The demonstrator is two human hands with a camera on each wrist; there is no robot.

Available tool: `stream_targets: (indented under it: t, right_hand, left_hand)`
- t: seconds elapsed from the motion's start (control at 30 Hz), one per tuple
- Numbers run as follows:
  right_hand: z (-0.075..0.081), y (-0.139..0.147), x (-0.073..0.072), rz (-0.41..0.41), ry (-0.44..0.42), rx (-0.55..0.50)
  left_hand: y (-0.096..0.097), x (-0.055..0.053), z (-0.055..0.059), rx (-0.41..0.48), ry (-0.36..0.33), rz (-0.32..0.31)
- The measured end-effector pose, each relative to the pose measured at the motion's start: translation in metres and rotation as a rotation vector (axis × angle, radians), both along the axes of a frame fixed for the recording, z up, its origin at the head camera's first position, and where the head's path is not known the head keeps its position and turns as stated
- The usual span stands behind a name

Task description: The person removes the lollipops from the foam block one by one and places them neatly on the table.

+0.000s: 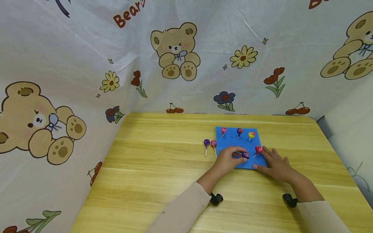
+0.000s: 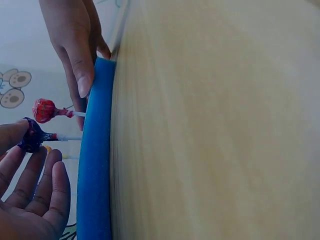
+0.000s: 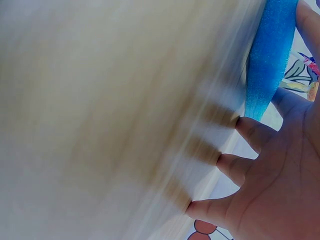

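A blue foam board point(image 1: 242, 142) lies on the table with several wrapped lollipops standing in it by their sticks. Between thumb and fingers my left hand point(image 1: 228, 159) pinches the head of a dark purple lollipop point(image 2: 33, 136); its white stick meets the board's top in the left wrist view. Close beside it stands a red lollipop point(image 1: 259, 149). My right hand point(image 1: 276, 165) rests at the board's right front corner, thumb on the top and the other fingers spread along the side, some touching the table point(image 3: 150, 125). In the board's back row are pink point(image 1: 223, 130), dark point(image 1: 240, 131) and yellow point(image 1: 251, 135) lollipops.
Left of the board, a purple lollipop point(image 1: 206, 142) and a pink lollipop point(image 1: 213, 144) lie on the wooden table. A white cloth point(image 1: 204, 90) printed with bears and flowers hangs behind the table and along its left side.
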State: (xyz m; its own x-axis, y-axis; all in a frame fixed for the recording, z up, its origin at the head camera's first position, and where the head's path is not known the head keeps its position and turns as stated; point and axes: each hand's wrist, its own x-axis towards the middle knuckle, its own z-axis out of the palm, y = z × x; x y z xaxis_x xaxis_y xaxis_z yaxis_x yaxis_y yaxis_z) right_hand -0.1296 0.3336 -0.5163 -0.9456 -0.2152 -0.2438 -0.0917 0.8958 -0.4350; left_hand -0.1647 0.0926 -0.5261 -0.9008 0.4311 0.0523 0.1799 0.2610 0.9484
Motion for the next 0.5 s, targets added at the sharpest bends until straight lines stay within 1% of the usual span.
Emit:
stream_targets:
  t: [0.3, 0.5]
  right_hand:
    - [-0.0011, -0.0008, 0.0002, -0.002, 0.002, 0.008]
    - [-0.0006, -0.0011, 0.0002, -0.004, 0.003, 0.001]
  left_hand:
    - [0.0015, 0.0004, 0.0015, -0.007, 0.022, 0.003]
    - [0.0018, 0.0014, 0.0033, -0.005, 0.0, 0.01]
